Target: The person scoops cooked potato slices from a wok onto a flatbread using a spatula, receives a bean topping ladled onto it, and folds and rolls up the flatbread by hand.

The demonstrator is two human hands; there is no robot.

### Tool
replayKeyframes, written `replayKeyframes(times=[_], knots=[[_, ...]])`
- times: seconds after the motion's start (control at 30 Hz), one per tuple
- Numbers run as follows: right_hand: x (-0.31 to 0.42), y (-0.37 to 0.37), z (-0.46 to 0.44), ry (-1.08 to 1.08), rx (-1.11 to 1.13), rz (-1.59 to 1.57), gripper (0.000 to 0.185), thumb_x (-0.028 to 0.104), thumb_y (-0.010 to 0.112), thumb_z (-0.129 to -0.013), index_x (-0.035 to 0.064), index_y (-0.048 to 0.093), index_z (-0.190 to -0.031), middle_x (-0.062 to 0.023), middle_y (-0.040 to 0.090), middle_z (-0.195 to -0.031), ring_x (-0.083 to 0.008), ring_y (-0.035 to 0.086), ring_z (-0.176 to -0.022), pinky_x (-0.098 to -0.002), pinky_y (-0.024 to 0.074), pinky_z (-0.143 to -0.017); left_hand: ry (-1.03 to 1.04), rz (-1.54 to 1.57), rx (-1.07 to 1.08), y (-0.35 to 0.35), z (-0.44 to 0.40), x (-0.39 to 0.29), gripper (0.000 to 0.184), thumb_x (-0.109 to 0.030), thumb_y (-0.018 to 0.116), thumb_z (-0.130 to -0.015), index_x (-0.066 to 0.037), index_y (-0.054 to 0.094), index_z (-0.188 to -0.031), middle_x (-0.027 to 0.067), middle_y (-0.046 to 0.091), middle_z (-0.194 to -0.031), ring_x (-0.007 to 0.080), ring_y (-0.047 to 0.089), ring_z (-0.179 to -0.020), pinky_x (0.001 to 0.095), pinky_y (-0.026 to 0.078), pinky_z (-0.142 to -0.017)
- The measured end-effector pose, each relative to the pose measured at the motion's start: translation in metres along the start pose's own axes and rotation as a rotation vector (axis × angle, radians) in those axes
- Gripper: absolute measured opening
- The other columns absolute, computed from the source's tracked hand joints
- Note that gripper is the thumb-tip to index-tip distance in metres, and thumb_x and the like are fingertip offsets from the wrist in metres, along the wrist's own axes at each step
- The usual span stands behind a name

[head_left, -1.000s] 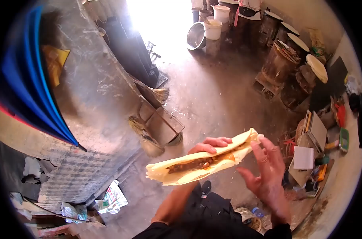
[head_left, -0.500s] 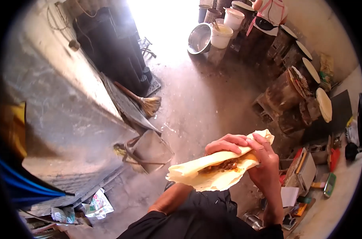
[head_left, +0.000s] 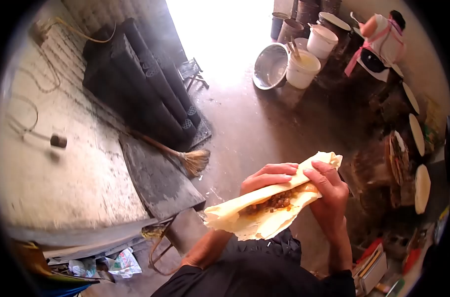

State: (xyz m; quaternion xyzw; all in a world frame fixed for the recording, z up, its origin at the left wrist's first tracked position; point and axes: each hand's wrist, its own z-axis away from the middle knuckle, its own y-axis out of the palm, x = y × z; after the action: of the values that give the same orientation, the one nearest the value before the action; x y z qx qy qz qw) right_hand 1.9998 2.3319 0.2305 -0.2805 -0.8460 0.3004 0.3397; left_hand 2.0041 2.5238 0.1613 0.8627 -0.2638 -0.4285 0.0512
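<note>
A pale, thin flatbread wrap (head_left: pixel 230 214), partly folded, is held in front of my body, its torn lower edge hanging loose. Dark brown chunky filling (head_left: pixel 280 200) shows in the open fold. My left hand (head_left: pixel 268 179) reaches from behind, its fingers curled over the upper edge; its palm is hidden by the bread. At the right end, my right hand (head_left: pixel 330 193) has its fingers wrapped round the rolled part.
White buckets (head_left: pixel 303 72) and a metal basin (head_left: pixel 272 67) stand near the bright doorway. At the upper right, a person (head_left: pixel 383 42) in a pink-strapped apron is beside round-topped stoves. A broom (head_left: pixel 192 159) leans by stacked black cylinders (head_left: pixel 135 79) on the left.
My view has turned, so the room's contents sit differently and more of the other person shows. Both hands keep hold of the wrap, which has moved little in view.
</note>
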Motion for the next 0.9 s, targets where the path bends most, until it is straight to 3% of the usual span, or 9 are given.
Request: replayKeyframes(times=[0.07, 0.17, 0.43, 0.63, 0.8, 0.9], knots=[[-0.035, 0.015, -0.055, -0.02, -0.003, -0.013, 0.035, -0.005, 0.076, -0.071, 0.0042, 0.073, -0.104, -0.019, 0.069, -0.11, -0.0356, 0.073, -0.089, -0.0389, 0.0611, -0.077, 0.016, 0.03, 0.025, -0.031, -0.036, 0.024, 0.049, -0.011, 0.076, -0.09, -0.007, 0.055, -0.134, 0.0229, 0.053, -0.136, 0.0422, 0.048, -0.136, 0.0512, 0.044, -0.111], [-0.068, 0.039, -0.119, -0.021, 0.057, -0.058, 0.037, -0.007, 0.075, -0.069, 0.0041, 0.073, -0.104, -0.0188, 0.069, -0.11, -0.0357, 0.073, -0.088, -0.0388, 0.061, -0.076, 0.032, 0.107, -0.194, -0.053, -0.086, 0.031, 0.05, -0.013, 0.077, -0.089, -0.001, 0.054, -0.133, 0.0244, 0.056, -0.135, 0.0415, 0.052, -0.132, 0.0529, 0.041, -0.113], [-0.166, 0.139, -0.283, -0.089, 0.093, -0.114, 0.038, -0.008, 0.073, -0.068, 0.0038, 0.073, -0.104, -0.0188, 0.068, -0.109, -0.0355, 0.072, -0.088, -0.0391, 0.0608, -0.075, 0.132, 0.063, -0.235, -0.18, -0.218, 0.111, 0.053, -0.014, 0.079, -0.088, -0.004, 0.053, -0.133, 0.0252, 0.056, -0.134, 0.0463, 0.052, -0.131, 0.0577, 0.043, -0.11], [-0.233, 0.186, -0.414, -0.054, 0.06, 0.028, 0.031, 0.0, 0.078, -0.071, 0.0024, 0.071, -0.1, -0.0164, 0.07, -0.107, -0.0346, 0.072, -0.093, -0.0383, 0.0592, -0.08, 0.186, 0.192, -0.122, -0.277, -0.356, 0.175, 0.046, -0.014, 0.077, -0.089, 0.003, 0.058, -0.128, 0.026, 0.059, -0.133, 0.0446, 0.053, -0.131, 0.0573, 0.043, -0.11], [-0.282, 0.217, -0.506, 0.023, 0.006, 0.022, 0.029, 0.002, 0.078, -0.074, 0.0025, 0.072, -0.102, -0.0183, 0.07, -0.107, -0.0353, 0.073, -0.093, -0.0398, 0.0595, -0.082, 0.098, 0.257, -0.081, -0.339, -0.453, 0.219, 0.05, -0.014, 0.078, -0.088, 0.0, 0.056, -0.131, 0.0231, 0.059, -0.135, 0.0385, 0.054, -0.133, 0.0507, 0.043, -0.112], [-0.326, 0.253, -0.561, 0.05, 0.003, -0.036, 0.03, 0.002, 0.077, -0.074, 0.0023, 0.072, -0.103, -0.0183, 0.07, -0.107, -0.0353, 0.073, -0.093, -0.0401, 0.0594, -0.082, 0.067, 0.218, 0.02, -0.39, -0.507, 0.248, 0.05, -0.011, 0.071, -0.094, -0.004, 0.049, -0.139, 0.0254, 0.053, -0.14, 0.047, 0.045, -0.138, 0.0598, 0.04, -0.112]])
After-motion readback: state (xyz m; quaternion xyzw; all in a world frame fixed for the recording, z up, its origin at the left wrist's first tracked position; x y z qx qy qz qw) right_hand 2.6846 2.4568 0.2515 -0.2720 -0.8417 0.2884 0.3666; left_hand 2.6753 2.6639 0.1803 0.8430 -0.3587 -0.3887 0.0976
